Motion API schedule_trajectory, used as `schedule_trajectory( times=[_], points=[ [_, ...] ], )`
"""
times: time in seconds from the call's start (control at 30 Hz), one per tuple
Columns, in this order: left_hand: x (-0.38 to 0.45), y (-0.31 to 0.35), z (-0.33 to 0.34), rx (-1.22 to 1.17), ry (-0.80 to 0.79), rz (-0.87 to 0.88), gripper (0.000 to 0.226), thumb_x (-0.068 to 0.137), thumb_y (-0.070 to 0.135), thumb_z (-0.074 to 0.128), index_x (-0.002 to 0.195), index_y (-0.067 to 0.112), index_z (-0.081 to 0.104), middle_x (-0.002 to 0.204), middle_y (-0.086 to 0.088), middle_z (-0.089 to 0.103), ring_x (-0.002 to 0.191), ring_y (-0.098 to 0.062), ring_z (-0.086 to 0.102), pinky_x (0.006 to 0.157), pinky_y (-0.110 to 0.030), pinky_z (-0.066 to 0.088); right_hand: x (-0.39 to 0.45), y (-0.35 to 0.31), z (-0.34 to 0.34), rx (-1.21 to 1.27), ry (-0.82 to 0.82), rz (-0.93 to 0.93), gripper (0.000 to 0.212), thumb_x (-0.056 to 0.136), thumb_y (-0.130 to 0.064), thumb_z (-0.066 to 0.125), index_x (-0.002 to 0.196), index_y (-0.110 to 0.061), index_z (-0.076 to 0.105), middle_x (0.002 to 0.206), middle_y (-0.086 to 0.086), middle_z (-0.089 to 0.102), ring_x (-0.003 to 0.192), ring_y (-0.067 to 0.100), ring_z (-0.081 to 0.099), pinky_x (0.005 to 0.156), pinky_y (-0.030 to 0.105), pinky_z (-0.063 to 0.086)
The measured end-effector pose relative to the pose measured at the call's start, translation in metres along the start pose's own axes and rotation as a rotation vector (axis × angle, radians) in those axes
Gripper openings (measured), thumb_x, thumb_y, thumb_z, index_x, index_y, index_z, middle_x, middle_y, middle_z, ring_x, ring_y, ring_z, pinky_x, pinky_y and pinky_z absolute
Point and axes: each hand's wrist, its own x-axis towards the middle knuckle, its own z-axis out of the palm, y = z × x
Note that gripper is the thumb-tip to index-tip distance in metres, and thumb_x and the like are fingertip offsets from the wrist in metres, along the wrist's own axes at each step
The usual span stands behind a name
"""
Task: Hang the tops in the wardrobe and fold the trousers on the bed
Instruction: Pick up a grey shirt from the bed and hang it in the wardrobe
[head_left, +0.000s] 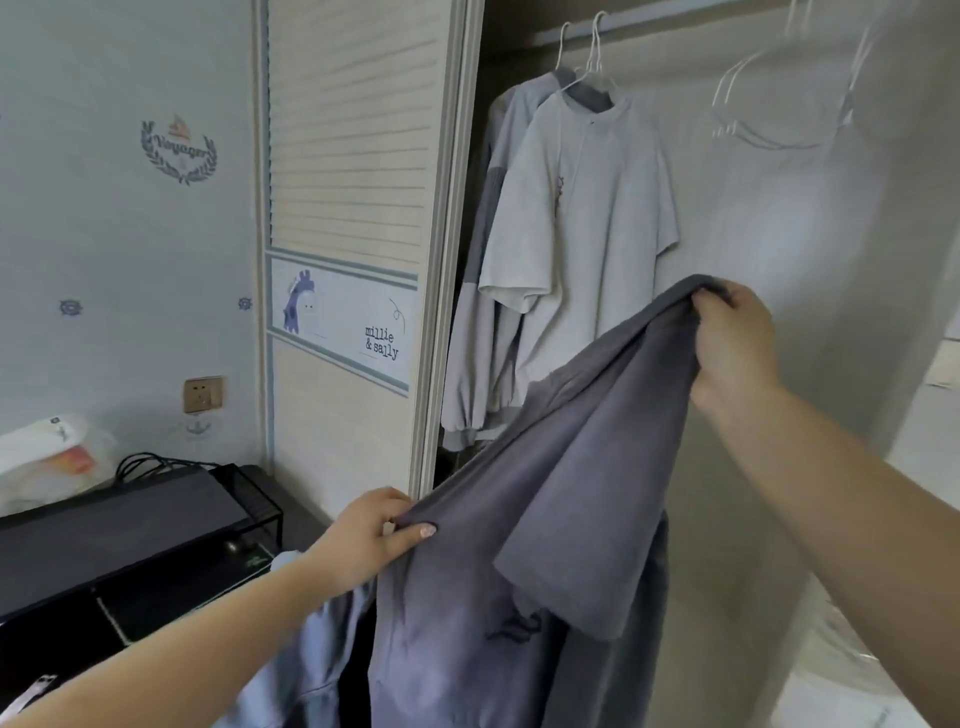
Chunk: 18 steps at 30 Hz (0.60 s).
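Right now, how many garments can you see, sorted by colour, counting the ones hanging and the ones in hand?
Light grey or white tops hanging on the rail: 2, a short-sleeved tee in front and a long-sleeved top behind it.
Dark grey top held up by the left hand and right hand: 1.
Pale blue garment low beside it: 1.
Total: 4.

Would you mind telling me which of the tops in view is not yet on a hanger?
The dark grey top, held up between the left hand and right hand. The white T-shirt and pale grey sweatshirt behind it already hang from the rail.
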Motion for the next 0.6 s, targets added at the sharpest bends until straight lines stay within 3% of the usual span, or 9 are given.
schedule_trajectory(
  times=[0.07,0.17,0.23,0.33,0.47,0.6],
  points=[
    [0.010,-0.011,-0.004,-0.049,0.068,-0.016,0.021,0.085,0.024,0.071,0.071,0.009,0.069,0.082,0.008,0.057,0.083,-0.008,0.054,0.081,-0.024,0.039,0.006,0.007,-0.007,-0.062,0.010,-0.021,0.023,0.091,-0.012,0.042,0.106,-0.010,0.060,0.101,0.009,0.061,0.092,0.023,0.059,0.077,0.031,0.047],
    [0.021,-0.019,-0.005,-0.146,0.022,-0.131,0.034,0.088,0.032,0.067,0.061,0.013,0.055,0.061,0.005,0.044,0.063,-0.014,0.041,0.063,-0.029,0.033,0.013,0.019,-0.015,-0.099,0.023,-0.035,0.023,0.090,-0.007,0.040,0.099,-0.008,0.061,0.091,0.010,0.059,0.085,0.022,0.056,0.072,0.031,0.045],
    [0.028,-0.022,-0.004,-0.148,0.076,-0.108,0.035,0.088,0.036,0.064,0.060,0.017,0.056,0.055,0.009,0.045,0.056,-0.009,0.041,0.057,-0.023,0.032,0.016,0.026,-0.018,-0.084,0.048,-0.014,0.021,0.089,-0.009,0.041,0.091,-0.015,0.061,0.086,0.006,0.059,0.081,0.021,0.057,0.071,0.032,0.045],
    [0.042,-0.018,-0.002,-0.218,0.279,-0.110,0.032,0.090,0.035,0.062,0.063,0.018,0.060,0.054,0.010,0.054,0.052,-0.002,0.045,0.051,-0.015,0.034,0.022,0.037,-0.024,-0.124,0.088,-0.025,0.031,0.087,-0.010,0.043,0.067,-0.025,0.061,0.072,0.000,0.059,0.075,0.019,0.056,0.068,0.033,0.044],
    [0.066,-0.003,0.002,-0.620,0.350,-0.231,0.026,0.093,0.028,0.060,0.076,0.012,0.070,0.060,0.005,0.062,0.057,-0.009,0.053,0.057,-0.021,0.046,0.035,0.055,-0.032,-0.125,0.128,0.017,0.025,0.088,-0.014,0.047,0.072,-0.026,0.062,0.081,0.000,0.063,0.086,0.024,0.060,0.077,0.038,0.048],
    [0.091,0.013,-0.002,-0.913,0.377,-0.260,0.026,0.097,0.024,0.055,0.081,0.009,0.069,0.066,-0.002,0.068,0.059,-0.011,0.061,0.055,-0.026,0.054,0.050,0.075,-0.030,-0.114,0.182,0.013,0.026,0.088,-0.014,0.050,0.069,-0.026,0.063,0.075,-0.006,0.063,0.077,0.017,0.059,0.074,0.032,0.047]
  ],
)
